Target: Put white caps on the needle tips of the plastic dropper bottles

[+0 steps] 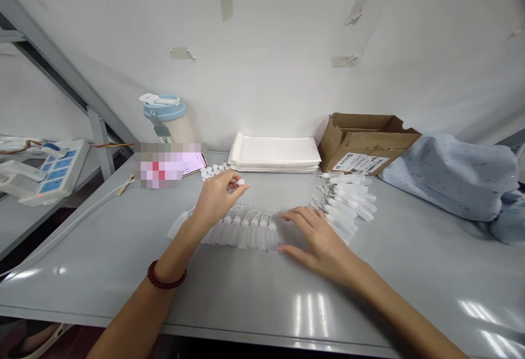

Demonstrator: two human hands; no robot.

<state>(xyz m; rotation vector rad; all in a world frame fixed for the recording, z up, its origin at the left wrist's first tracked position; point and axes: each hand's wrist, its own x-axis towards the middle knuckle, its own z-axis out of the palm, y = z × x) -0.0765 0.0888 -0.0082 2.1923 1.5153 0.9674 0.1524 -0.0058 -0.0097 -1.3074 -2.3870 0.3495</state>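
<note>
Left hand point(219, 196): while its thumb and fingers pinch a small white cap point(241, 182), it is held just beyond the row of bottles point(243, 235).
Right hand point(318, 239): spread wide, thumb well apart from fingers, beside the row's end bottle; contact unclear.
Row: flat on the surface point(238, 288), long axes running away, necks toward the wall point(279, 86).
Bottles: slim, translucent, with curved white cords point(269, 215).

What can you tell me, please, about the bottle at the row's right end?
The bottle looks like frosted, translucent plastic, with a narrow whitish top and a thin pale strand. It lies on the grey table, top toward the wall, beside another bottle. The right hand is close, its thumb nearest; contact is unclear.
</note>
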